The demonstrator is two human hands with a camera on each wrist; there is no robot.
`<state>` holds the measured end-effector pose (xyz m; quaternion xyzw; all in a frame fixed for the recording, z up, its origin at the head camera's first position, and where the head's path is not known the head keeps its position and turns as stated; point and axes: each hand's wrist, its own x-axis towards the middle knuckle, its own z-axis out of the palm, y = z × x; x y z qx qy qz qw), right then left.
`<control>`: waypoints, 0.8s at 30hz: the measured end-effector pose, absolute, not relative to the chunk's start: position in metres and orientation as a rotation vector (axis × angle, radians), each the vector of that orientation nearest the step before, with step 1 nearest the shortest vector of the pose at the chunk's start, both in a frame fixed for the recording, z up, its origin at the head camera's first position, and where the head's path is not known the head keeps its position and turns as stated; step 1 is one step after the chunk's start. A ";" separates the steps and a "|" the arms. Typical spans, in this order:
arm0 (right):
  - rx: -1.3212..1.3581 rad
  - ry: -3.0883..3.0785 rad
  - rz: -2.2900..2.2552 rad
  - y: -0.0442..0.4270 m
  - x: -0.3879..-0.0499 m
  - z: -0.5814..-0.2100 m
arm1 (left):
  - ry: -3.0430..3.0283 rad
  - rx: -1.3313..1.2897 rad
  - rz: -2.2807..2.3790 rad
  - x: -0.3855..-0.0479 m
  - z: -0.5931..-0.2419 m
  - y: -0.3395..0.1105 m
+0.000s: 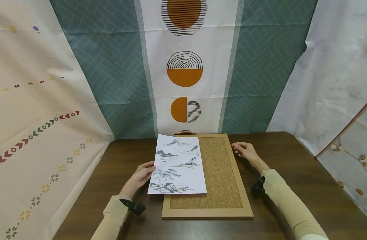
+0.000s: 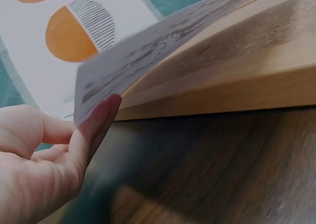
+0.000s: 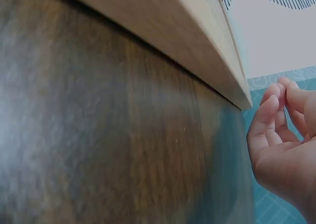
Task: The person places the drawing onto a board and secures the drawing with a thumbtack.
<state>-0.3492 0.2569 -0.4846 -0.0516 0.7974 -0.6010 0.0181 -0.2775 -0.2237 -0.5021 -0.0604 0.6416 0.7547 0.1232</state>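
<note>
The left hand [image 1: 141, 175] holds a white sheet [image 1: 178, 166] printed with ink-style mountains and trees by its left edge. Thumb and fingers pinch that edge in the left wrist view, where the sheet [image 2: 143, 61] bends and its near end is raised. The sheet lies over the left part of a wood-framed cork board [image 1: 222, 173], overhanging its left side. Off the board's upper right side, the right hand [image 1: 246, 151] is apart from the frame. In the right wrist view its fingers [image 3: 269, 110] are loosely curled near the thumb, with nothing visible between them.
The board rests on a dark brown wooden table [image 1: 285, 160]. Behind the table hangs a green and white cloth [image 1: 186, 90] with orange shapes. A cream patterned cloth [image 1: 45, 133] hangs on the left, a white marbled one [image 1: 330, 83] on the right.
</note>
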 end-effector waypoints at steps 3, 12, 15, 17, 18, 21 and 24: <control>-0.165 2.483 -1.846 0.254 -0.352 -0.485 | 1.851 -0.104 2.203 -0.278 -0.503 -0.218; -0.154 2.468 -1.802 0.242 -0.355 -0.481 | 1.818 -0.001 2.178 -0.278 -0.502 -0.200; -0.148 2.464 -1.797 0.239 -0.356 -0.480 | 1.824 0.018 2.156 -0.278 -0.502 -0.194; -0.148 2.469 -1.789 0.238 -0.357 -0.480 | 1.829 0.030 2.146 -0.278 -0.502 -0.190; -0.146 2.468 -1.790 0.237 -0.357 -0.479 | 1.830 0.034 2.145 -0.278 -0.502 -0.188; -0.152 2.458 -1.800 0.235 -0.360 -0.480 | 1.855 0.056 2.138 -0.278 -0.501 -0.182; -0.168 2.445 -1.810 0.232 -0.362 -0.480 | 1.901 0.061 2.128 -0.278 -0.500 -0.175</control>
